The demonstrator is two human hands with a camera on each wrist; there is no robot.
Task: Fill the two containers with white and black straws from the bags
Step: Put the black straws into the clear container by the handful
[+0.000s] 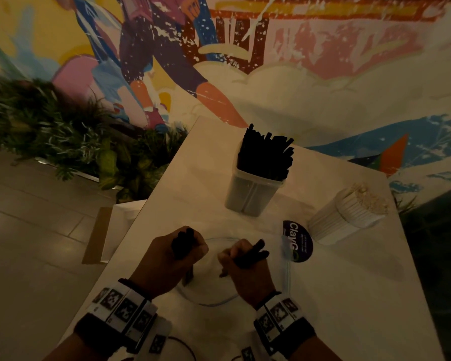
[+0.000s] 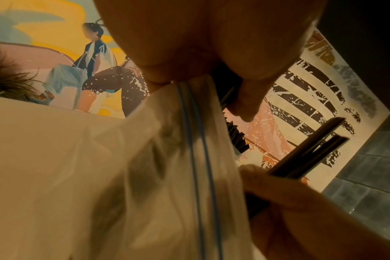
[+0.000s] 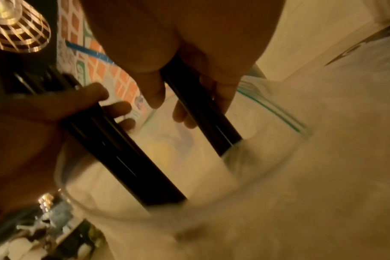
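Now both hands (image 1: 208,259) grip black straws (image 1: 250,254) above the clear bag (image 1: 208,295).

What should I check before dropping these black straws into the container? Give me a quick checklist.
1. Left hand grips a bunch of black straws: ok.
2. Right hand grips a smaller bunch: ok.
3. Straws clear of the clear bag: not ok, lower ends look still inside it.
4. Black straw container upright on the table: ok.
5. Room left in that container: cannot tell, it already looks crowded.
6. White straws kept apart to the right: ok.
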